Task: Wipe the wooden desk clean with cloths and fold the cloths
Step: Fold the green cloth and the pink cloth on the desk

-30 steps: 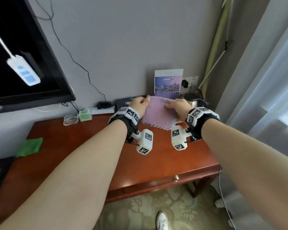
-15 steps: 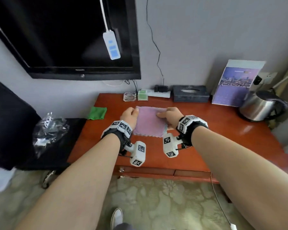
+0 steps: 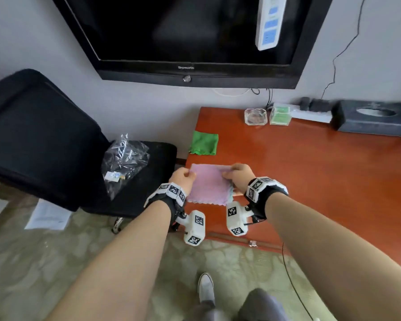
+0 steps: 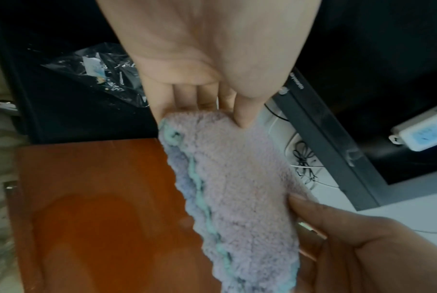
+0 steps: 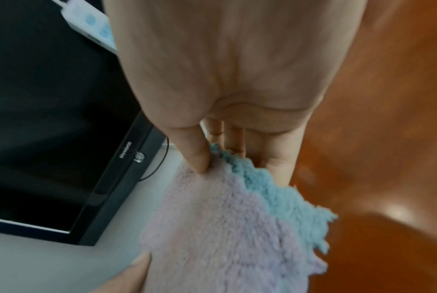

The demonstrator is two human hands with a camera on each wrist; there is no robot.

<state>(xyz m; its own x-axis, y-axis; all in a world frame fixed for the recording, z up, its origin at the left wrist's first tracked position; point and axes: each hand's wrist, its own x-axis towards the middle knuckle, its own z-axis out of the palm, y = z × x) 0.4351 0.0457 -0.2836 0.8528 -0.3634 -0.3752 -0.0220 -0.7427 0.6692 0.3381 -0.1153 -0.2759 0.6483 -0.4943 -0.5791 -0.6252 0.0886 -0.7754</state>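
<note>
A folded pink cloth (image 3: 207,185) with a light blue layer showing at its edge is held up over the left end of the wooden desk (image 3: 310,172). My left hand (image 3: 183,178) pinches its upper left corner and my right hand (image 3: 237,176) pinches its upper right corner. In the left wrist view the thumb and fingers of the left hand (image 4: 227,111) clamp the pink cloth (image 4: 240,190). In the right wrist view the right hand (image 5: 212,156) pinches the pink cloth (image 5: 220,234) with the blue layer behind it. A folded green cloth (image 3: 204,143) lies on the desk's left edge.
A wall-mounted television (image 3: 190,35) hangs above. A glass ashtray (image 3: 255,116), a green box (image 3: 280,115), a power strip (image 3: 310,114) and a dark tissue box (image 3: 373,118) line the desk's back. A black chair (image 3: 56,140) with a plastic bag (image 3: 123,161) stands left.
Both hands have carried the pink cloth from the desk's right end to its left end, still holding its top corners. The view has swung left with them.
</note>
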